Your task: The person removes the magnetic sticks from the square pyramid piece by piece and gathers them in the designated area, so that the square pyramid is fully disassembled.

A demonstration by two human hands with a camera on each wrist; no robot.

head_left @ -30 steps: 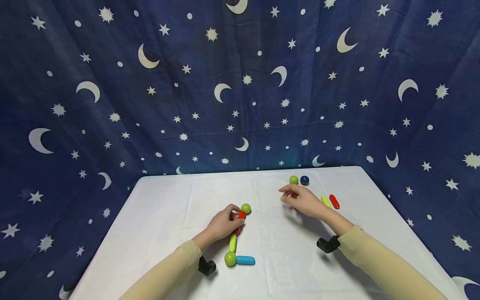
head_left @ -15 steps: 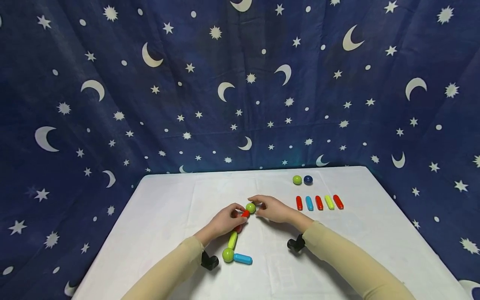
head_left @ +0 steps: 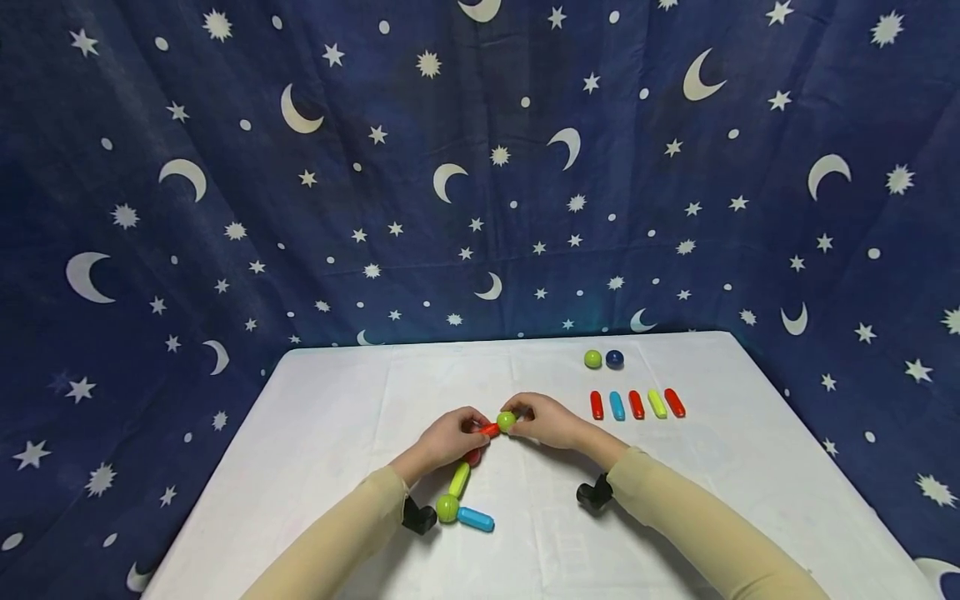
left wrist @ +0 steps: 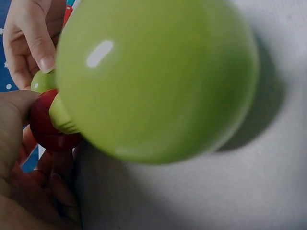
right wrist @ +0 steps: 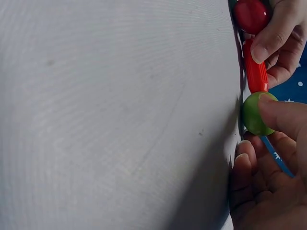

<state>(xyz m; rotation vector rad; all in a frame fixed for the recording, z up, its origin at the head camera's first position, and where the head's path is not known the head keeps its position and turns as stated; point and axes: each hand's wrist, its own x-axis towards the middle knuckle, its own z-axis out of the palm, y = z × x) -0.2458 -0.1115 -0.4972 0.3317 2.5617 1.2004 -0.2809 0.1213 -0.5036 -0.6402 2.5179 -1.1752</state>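
Observation:
My left hand (head_left: 446,437) pinches a red rod (right wrist: 255,72), thumb lying along it. At the rod's far end sits a green ball (head_left: 506,421), which my right hand (head_left: 547,419) grips between thumb and fingers. A red ball (left wrist: 53,134) joins the rod's other end, partly hidden by my left hand in the head view. From it a yellow rod (head_left: 460,480) runs toward me to a second green ball (head_left: 447,508), and a blue rod (head_left: 476,518) sticks out rightward from that ball. The second green ball looms large in the left wrist view.
On the white table (head_left: 330,400), several rods stand in a row at the right, among them a light blue rod (head_left: 617,406) and a yellow one (head_left: 657,403). Behind them lie a loose green ball (head_left: 592,359) and a dark blue ball (head_left: 615,359). A starry cloth (head_left: 405,208) hangs behind.
My right hand has come left from beside the row of rods and taken hold of the far green ball. The chain has turned: its far end shifted right, its near end left.

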